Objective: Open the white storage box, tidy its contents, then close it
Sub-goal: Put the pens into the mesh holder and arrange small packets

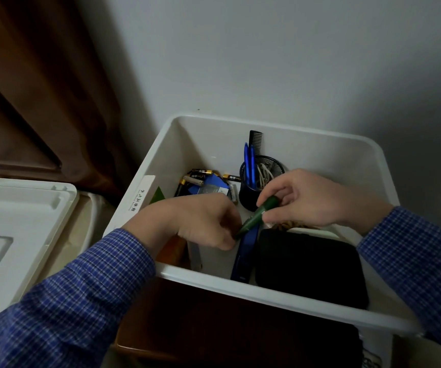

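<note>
The white storage box (275,293) stands open in front of me. Both my hands are inside it on a green pen (257,216). My left hand (200,221) pinches the pen's lower tip, and my right hand (309,197) grips its upper end. A black mesh pen cup (251,192) at the back holds two blue pens (249,163), a black comb (256,140) and white cables. Several batteries (200,176) lie beside a blue card. A black pouch (312,266) and a dark blue strip (244,251) lie near the front.
The box's white lid (15,224) lies flat to the left. A brown curtain (41,88) hangs at the back left and a grey wall stands behind the box. The box rests on a dark wooden surface (214,328).
</note>
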`<state>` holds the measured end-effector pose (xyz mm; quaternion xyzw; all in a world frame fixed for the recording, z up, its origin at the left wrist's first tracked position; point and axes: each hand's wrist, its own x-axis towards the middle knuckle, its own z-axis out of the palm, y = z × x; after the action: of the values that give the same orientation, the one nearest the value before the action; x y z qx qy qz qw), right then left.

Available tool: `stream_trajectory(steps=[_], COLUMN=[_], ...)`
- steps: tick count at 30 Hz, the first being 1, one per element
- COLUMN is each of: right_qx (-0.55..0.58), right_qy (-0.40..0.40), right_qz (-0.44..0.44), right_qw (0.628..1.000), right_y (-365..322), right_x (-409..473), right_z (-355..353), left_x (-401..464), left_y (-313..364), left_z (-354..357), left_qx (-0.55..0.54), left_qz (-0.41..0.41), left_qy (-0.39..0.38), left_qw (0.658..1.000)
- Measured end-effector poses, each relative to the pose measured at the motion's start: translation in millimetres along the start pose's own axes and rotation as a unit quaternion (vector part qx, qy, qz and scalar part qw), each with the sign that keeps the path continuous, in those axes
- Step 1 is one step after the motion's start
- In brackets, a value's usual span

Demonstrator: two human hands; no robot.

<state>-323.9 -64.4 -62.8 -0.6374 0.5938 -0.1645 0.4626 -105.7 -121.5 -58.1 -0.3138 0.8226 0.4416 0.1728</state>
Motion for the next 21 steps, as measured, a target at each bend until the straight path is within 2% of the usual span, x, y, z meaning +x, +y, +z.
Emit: stream_trajectory(steps=[6, 11, 13, 16, 18, 21], right_qx=[0.078, 0.108, 0.109, 0.08, 0.049, -0.037], right_qy=[0.058, 0.098, 0.157, 0.253, 0.259, 0.208], right_qz=[0.003, -0.003, -0.01, -0.019, -0.016, -0.022], right_qw=[0.995, 0.989, 0.981, 0.964, 0.964, 0.977], right_y=[7.1, 3.5, 1.0, 0.2, 1.4, 1.9], right_x=[-9.7, -12.7, -11.3, -5.7, 0.5, 12.9], right_z=[-12.9, -28.6, -44.0, -68.0, -71.7, -58.9], left_x=[3.1, 10.3, 14.6, 19.1, 23.5, 33.7], left_y=[0.4, -2.7, -5.7, -8.7, -6.3, -0.9], left_z=[-1.2, -0.7, 0.5, 2.4, 1.7, -1.8], left_qx=[-0.123, -0.148, -0.113, 0.041, 0.132, 0.197], left_qz=[0.054, 0.073, 0.05, -0.016, -0.048, -0.079], left_qy=[0.106, 0.182, 0.202, 0.174, 0.161, 0.174], left_qw=[0.985, 0.969, 0.972, 0.984, 0.977, 0.962])
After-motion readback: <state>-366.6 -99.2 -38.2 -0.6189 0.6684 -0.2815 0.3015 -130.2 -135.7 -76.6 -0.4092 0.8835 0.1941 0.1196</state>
